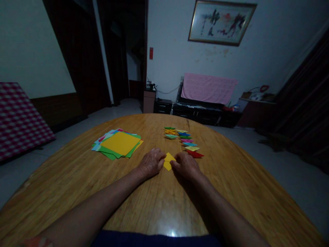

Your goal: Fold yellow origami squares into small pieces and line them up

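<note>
A small piece of yellow folded paper (168, 166) lies on the table in front of me, diamond-shaped with a crease line across it. My left hand (152, 162) is closed at its left corner, fingertips on the edge. From the other side, my right hand (187, 166) pinches the right corner between thumb and fingers. Just beyond my right hand, a red folded paper boat (194, 154) stands at the near end of a row of small paper boats in several colours. A green paper boat (169, 128) is at the far end of a second, shorter row.
Left of my hands lies a loose stack of square coloured paper (120, 143), yellow on top. All this rests on a round wooden table (84, 181). Past it stand a low black cabinet (197, 115) and a screen-like panel under a pink cloth (208, 88). A checked cloth (22, 120) hangs at left.
</note>
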Demonstrator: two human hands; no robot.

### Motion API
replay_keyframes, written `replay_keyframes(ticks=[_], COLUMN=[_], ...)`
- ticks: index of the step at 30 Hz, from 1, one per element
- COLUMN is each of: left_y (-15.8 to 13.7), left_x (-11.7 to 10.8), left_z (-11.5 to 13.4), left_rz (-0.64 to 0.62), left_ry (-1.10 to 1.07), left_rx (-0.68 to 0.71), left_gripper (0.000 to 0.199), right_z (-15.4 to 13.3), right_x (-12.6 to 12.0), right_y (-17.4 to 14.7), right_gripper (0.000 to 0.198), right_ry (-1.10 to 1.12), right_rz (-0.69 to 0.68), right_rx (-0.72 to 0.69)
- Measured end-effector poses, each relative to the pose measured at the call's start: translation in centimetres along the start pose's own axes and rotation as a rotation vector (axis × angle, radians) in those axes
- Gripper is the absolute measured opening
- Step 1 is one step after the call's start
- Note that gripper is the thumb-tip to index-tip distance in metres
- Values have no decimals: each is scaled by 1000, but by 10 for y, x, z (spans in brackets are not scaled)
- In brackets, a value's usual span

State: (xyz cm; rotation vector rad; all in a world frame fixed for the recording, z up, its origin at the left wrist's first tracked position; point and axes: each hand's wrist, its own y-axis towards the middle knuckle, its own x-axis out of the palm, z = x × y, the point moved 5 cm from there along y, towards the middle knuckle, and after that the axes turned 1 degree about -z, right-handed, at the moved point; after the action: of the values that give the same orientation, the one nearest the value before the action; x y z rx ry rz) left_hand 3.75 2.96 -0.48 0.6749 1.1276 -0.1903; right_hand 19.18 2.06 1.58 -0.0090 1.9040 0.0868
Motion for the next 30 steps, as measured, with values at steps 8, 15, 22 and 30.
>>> replay_keyframes(ticks=[8,15,22,30], left_y=[5,9,7,8], left_x=[-1,2,3,5], left_z=[-3,-6,-5,-5], left_rz=[5,-13,12,-9], left_ry=[-63,-135,-204,-138], left_rx=[-49,-90,-58,-27], left_gripper=[26,14,45,25], right_z=[-4,2,6,-1], right_x=[1,2,2,3], right_y=[1,3,7,4], right_gripper=[18,13,18,25], right_ry=[-8,76,71,-27], right_rz=[-9,-47,-12,25], right_rx=[-112,-211,-166,-63])
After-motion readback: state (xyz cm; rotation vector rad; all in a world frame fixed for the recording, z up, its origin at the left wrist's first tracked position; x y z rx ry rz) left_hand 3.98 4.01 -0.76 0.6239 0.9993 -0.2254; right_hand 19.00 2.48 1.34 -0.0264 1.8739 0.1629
